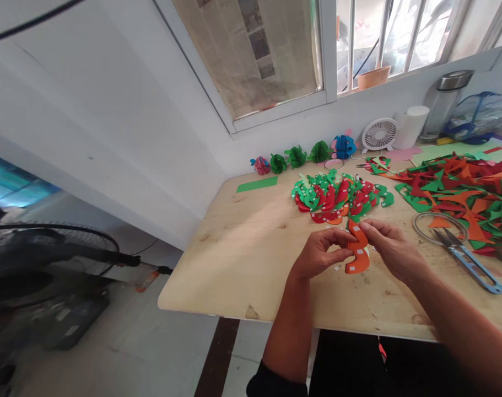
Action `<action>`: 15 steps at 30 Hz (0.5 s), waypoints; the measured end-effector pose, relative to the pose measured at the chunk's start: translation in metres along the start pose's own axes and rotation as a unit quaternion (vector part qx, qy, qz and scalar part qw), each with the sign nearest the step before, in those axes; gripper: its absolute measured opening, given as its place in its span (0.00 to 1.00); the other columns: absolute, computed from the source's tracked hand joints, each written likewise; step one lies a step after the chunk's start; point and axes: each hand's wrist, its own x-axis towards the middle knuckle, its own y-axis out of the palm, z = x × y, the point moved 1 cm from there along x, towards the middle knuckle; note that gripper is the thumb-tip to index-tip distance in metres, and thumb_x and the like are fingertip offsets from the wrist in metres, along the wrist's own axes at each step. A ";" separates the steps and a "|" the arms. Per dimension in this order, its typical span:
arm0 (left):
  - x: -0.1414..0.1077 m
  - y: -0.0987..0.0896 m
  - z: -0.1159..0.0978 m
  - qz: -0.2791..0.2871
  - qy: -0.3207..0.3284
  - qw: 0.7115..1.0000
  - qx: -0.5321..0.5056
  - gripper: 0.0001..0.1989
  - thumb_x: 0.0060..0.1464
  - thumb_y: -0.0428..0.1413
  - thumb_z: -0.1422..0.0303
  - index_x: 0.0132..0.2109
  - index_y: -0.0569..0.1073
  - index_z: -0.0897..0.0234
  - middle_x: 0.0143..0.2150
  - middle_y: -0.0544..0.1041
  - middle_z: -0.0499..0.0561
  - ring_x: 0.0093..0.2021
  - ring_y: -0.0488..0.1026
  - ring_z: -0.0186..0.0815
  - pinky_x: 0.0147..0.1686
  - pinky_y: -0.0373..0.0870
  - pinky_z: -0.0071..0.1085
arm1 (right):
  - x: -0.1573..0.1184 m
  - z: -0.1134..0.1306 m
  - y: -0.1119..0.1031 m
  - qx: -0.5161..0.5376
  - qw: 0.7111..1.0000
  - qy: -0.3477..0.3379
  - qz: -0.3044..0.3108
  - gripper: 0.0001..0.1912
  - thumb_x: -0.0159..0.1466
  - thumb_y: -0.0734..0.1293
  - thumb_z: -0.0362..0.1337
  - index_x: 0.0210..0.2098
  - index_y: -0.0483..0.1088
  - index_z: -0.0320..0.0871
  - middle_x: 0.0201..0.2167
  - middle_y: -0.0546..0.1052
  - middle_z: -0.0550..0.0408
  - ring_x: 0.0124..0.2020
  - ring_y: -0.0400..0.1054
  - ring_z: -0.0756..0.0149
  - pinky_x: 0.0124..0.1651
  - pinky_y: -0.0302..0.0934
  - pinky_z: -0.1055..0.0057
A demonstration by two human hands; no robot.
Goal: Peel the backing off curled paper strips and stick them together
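Over the wooden table, an orange paper cutout (359,263) with scalloped edges and small white squares on it is held between both hands. My left hand (323,251) pinches its left edge with thumb and fingers. At its upper right, my right hand (385,242) grips it between thumb and forefinger. Just beyond the hands lies a pile of similar red and green paper cutouts (329,193), many bearing white squares. Thread snips (468,262) with blue handles rest to the right, their blades near a clear tape roll (418,226).
Red, orange and green paper scraps (461,193) heap on the right. Folded paper figures (297,156) line the wall beside a small white fan (378,134) and a glass bottle (443,107). A green paper strip (257,184) lies on the wooden table (226,259) at the back left.
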 end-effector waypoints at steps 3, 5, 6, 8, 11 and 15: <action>0.000 0.000 0.000 -0.014 0.000 1.000 -0.012 0.13 0.43 0.64 0.68 0.39 0.76 0.66 0.35 0.75 0.53 0.37 0.72 0.34 0.39 0.68 0.32 | 0.000 -0.001 0.000 0.006 1.000 0.001 0.017 0.18 0.58 0.65 0.51 0.23 0.70 0.43 0.21 0.69 0.57 0.26 0.61 0.68 0.29 0.57 0.72; 0.000 0.000 0.000 -0.026 0.000 0.999 -0.025 0.13 0.43 0.64 0.67 0.38 0.76 0.66 0.36 0.75 0.53 0.37 0.72 0.34 0.40 0.68 0.32 | 0.001 -0.002 0.000 0.005 1.000 0.001 0.026 0.18 0.58 0.65 0.52 0.23 0.70 0.44 0.21 0.69 0.57 0.27 0.62 0.67 0.31 0.58 0.71; 0.000 0.000 0.000 -0.031 0.000 0.999 -0.031 0.13 0.43 0.64 0.67 0.38 0.76 0.66 0.36 0.76 0.53 0.37 0.72 0.34 0.40 0.68 0.32 | 0.001 -0.002 0.000 0.003 1.000 0.000 0.030 0.18 0.58 0.64 0.52 0.24 0.70 0.44 0.21 0.69 0.57 0.27 0.62 0.66 0.31 0.59 0.71; 0.001 0.000 0.001 -0.039 0.002 0.998 -0.038 0.13 0.43 0.65 0.67 0.38 0.76 0.66 0.37 0.76 0.53 0.38 0.72 0.35 0.41 0.68 0.32 | 0.000 -0.003 -0.001 0.004 0.999 -0.003 0.039 0.17 0.59 0.64 0.52 0.26 0.71 0.44 0.22 0.69 0.56 0.28 0.63 0.65 0.33 0.60 0.70; 0.001 -0.001 0.001 -0.048 0.006 0.998 -0.037 0.13 0.43 0.64 0.68 0.39 0.76 0.65 0.38 0.76 0.53 0.38 0.72 0.34 0.41 0.69 0.32 | 0.000 -0.003 -0.001 0.018 0.999 -0.006 0.050 0.15 0.60 0.64 0.49 0.30 0.73 0.45 0.23 0.70 0.56 0.29 0.64 0.65 0.34 0.60 0.70; 0.001 -0.001 0.001 -0.059 0.015 0.997 -0.050 0.13 0.43 0.64 0.69 0.39 0.76 0.65 0.38 0.76 0.52 0.38 0.73 0.33 0.42 0.69 0.31 | -0.001 -0.002 -0.002 0.043 0.999 -0.008 0.033 0.13 0.59 0.66 0.47 0.34 0.74 0.45 0.26 0.73 0.55 0.29 0.64 0.67 0.33 0.60 0.71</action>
